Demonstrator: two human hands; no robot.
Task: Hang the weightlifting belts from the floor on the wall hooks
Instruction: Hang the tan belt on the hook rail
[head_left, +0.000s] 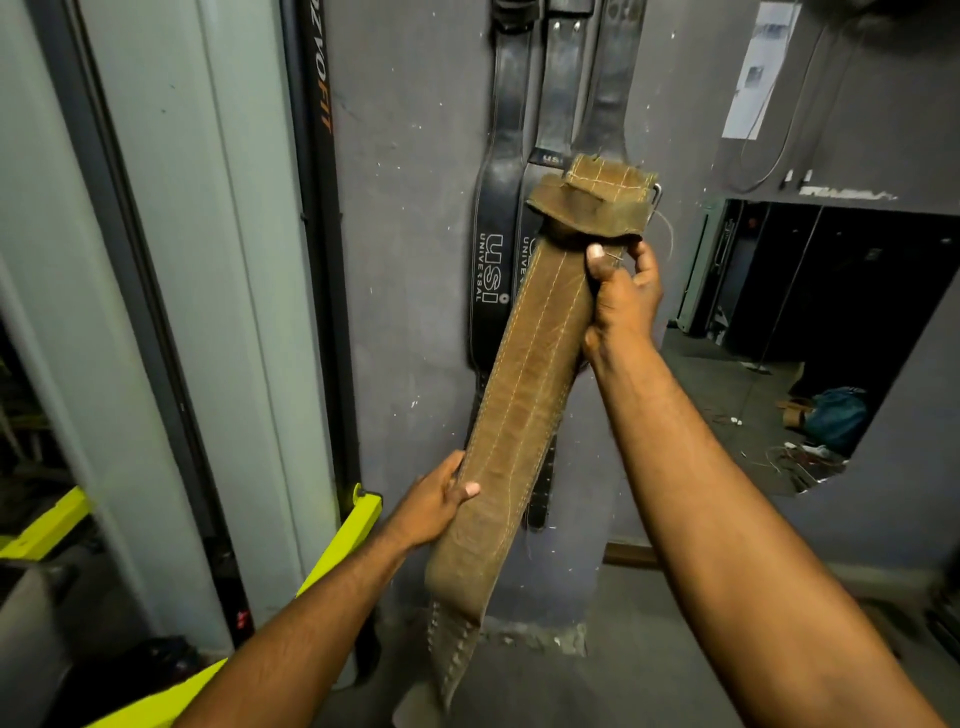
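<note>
A long brown leather belt (519, 395) with pale stitching runs diagonally in front of the grey wall (410, 208). My right hand (621, 296) grips it near the top, just under the folded buckle end (592, 200). My left hand (441, 501) holds the belt's left edge lower down, thumb on its face. The holed tail end (452, 654) hangs loose below. Behind it, three black belts (491, 234) hang down the wall, one marked USI Universal. The hooks are out of frame at the top.
A dark machine upright (317, 156) and a pale pillar (218, 260) stand at the left, with yellow-green frame bars (343, 540) low down. At the right, a wall opening (810, 322) shows a dark room with clutter on its floor.
</note>
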